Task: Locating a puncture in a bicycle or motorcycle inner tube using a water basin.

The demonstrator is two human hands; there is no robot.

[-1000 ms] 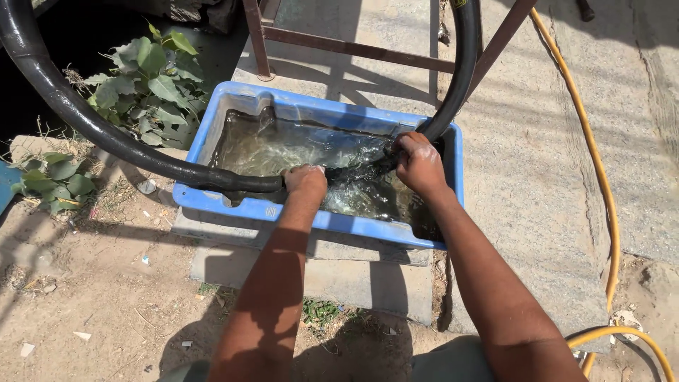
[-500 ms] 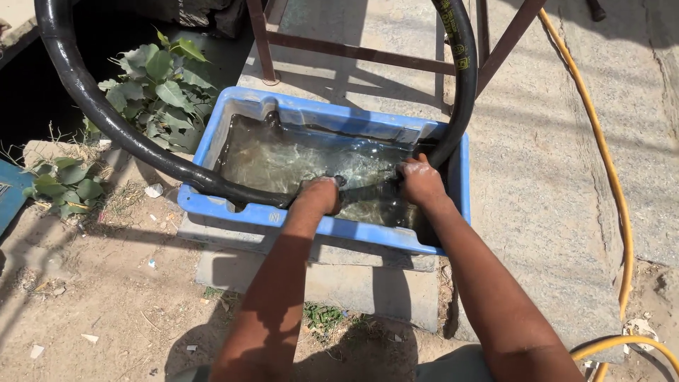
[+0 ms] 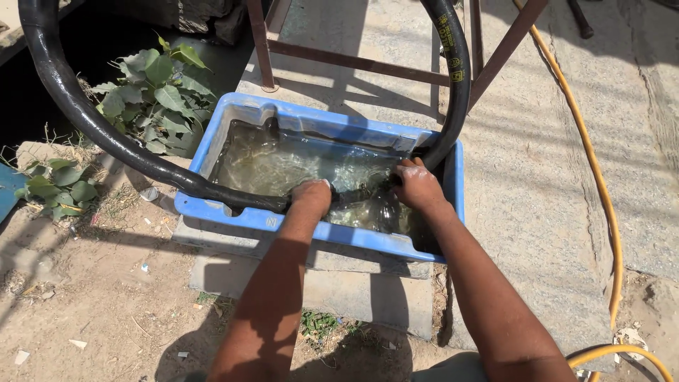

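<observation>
Both hands grip the black rubber tube [image 3: 106,134]: left hand [image 3: 311,197], right hand [image 3: 417,185], pressing its lower arc underwater in the blue tub [image 3: 339,237]. Tube loops upward toward 12 o'clock; yellow hose [image 3: 601,191] lies at 3 o'clock.

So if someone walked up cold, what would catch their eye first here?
Most striking is the black rubber tube, a big loop arching from upper left to upper right and dipping into the blue tub of murky water at centre. The left hand and right hand both press it under the water there. After that, the yellow hose running down the concrete on the right and the green leaves left of the tub.
</observation>
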